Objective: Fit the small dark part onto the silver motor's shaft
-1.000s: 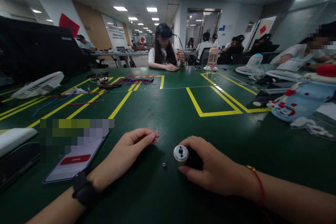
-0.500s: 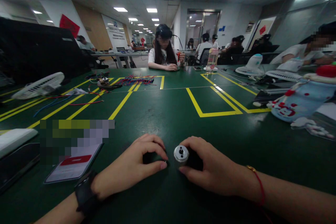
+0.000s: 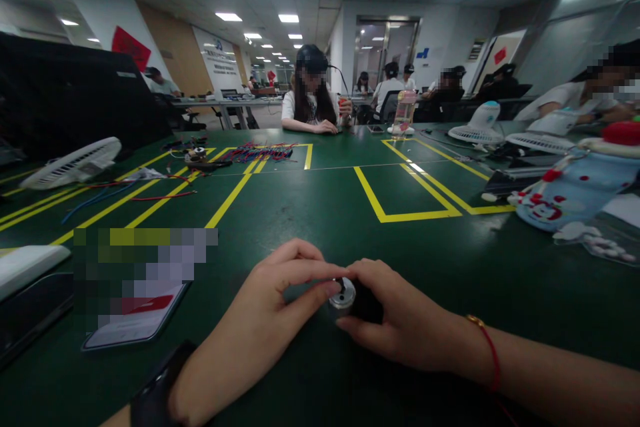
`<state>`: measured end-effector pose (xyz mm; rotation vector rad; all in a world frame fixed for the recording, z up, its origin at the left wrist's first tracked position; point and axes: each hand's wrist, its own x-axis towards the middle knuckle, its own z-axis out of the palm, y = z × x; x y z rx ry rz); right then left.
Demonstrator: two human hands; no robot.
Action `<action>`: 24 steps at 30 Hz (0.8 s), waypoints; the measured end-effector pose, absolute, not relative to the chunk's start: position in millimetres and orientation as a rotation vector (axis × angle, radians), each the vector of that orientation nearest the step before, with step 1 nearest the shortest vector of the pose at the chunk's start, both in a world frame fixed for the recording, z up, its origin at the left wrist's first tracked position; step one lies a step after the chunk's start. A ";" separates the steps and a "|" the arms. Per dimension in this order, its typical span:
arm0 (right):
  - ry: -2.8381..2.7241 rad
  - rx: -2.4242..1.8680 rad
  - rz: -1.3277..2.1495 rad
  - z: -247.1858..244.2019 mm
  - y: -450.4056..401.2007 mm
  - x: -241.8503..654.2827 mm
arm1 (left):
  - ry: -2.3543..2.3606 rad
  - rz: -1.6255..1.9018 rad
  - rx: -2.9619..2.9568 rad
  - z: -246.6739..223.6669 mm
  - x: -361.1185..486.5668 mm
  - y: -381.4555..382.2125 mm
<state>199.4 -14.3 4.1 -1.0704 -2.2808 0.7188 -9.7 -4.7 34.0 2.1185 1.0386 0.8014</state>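
A small silvery cylindrical motor (image 3: 343, 303) stands upright on the green table, with a dark centre and small dark holes in its round top face. My right hand (image 3: 387, 317) grips it from the right side between thumb and fingers. My left hand (image 3: 285, 293) reaches over from the left, its thumb and index finger closed in a pinch at the motor's top. Those fingertips cover part of the top face. Whatever sits between them is too small or hidden to make out.
A phone (image 3: 135, 323) lies left of my hands. Farther off are a bundle of red and blue wires (image 3: 265, 152), a white fan (image 3: 75, 163) and yellow tape lines (image 3: 420, 217). A blue bottle (image 3: 575, 190) stands at right. Across the table sits a person (image 3: 310, 97).
My left hand has moved right and slightly up, from beside the motor to its top face. The right hand and the motor have shifted only slightly.
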 end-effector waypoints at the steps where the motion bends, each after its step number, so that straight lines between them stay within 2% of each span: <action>1: -2.283 -1.070 0.716 4.3 -14.4 199.5 | 1.032 0.794 2.130 34.4 -8.9 -4.8; 16: -2.275 -1.065 0.732 6.5 -14.8 198.9 | 1.030 0.725 2.119 35.8 -15.2 -8.0; 24: -2.259 -1.084 0.774 9.6 -15.5 199.8 | 1.249 0.782 1.874 21.7 -31.5 12.7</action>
